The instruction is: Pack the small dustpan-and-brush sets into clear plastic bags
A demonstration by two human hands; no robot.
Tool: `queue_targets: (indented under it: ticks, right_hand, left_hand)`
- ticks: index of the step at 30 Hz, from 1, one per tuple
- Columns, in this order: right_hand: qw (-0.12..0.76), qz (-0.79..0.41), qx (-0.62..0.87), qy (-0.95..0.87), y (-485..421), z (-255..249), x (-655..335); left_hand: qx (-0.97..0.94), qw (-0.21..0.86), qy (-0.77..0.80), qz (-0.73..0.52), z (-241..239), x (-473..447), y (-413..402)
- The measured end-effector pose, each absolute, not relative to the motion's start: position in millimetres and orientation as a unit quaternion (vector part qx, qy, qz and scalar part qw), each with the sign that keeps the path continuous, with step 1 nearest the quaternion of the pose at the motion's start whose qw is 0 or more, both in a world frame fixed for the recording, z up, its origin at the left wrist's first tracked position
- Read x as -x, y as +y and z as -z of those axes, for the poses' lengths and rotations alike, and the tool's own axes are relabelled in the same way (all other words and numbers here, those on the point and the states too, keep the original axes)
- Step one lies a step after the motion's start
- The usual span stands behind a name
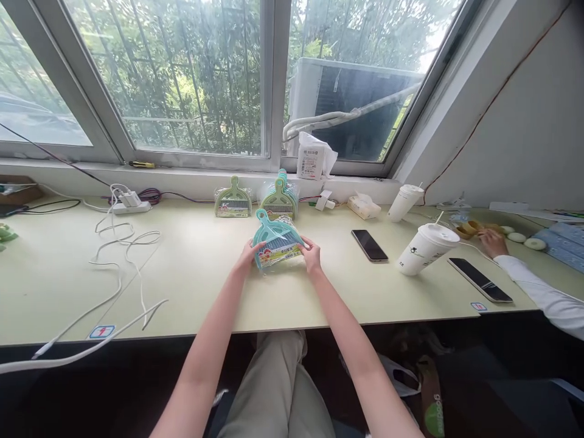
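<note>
Between my two hands is a teal mini dustpan and brush set (277,243) in clear plastic wrap with a printed label, raised at a tilt over the table. My left hand (247,255) pinches its left edge, and my right hand (311,253) grips the right edge. Just behind it a stack of similar wrapped dustpan sets (279,198), green in front with teal ones behind, leans by the window wall. Another green dustpan set (233,199) stands apart to the left of that stack.
White cables (119,267) and a power strip (132,207) lie at the left. Right of me are a phone (369,245), a white lidded cup (426,249), a second cup (405,202), another phone (480,280) and a tissue pack (364,207). Another person's hand (493,243) reaches in at far right.
</note>
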State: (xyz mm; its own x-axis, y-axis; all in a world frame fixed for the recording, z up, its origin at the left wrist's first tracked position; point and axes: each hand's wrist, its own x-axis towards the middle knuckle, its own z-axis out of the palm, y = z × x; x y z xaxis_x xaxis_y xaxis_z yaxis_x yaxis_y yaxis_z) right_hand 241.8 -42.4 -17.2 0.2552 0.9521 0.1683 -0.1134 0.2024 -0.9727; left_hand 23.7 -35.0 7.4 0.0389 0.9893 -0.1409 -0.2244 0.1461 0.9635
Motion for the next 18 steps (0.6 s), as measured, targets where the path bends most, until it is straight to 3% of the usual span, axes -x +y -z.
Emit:
queue_targets:
  ticks: [2,8,14,18]
  right_hand:
    - [0.624,-0.386,0.492,-0.469,-48.4,12.9,-239.9]
    - [0.588,-0.108,0.594,-0.539,-69.2,-4.6,-235.5]
    - [0.4,-0.228,0.605,-0.65,-67.6,-2.4,-228.7]
    - [0.431,-0.355,0.603,-0.57,-62.1,2.1,-232.7]
  left_hand:
    - [-0.428,0.628,0.437,-0.48,-8.2,-22.8,-38.1]
    - [-0.382,0.6,0.429,-0.557,-6.2,-21.7,-35.1]
    - [-0.379,0.601,0.393,-0.584,-11.6,-25.6,-41.0]
    - [-0.388,0.614,0.355,-0.588,-14.1,-28.6,-45.4]
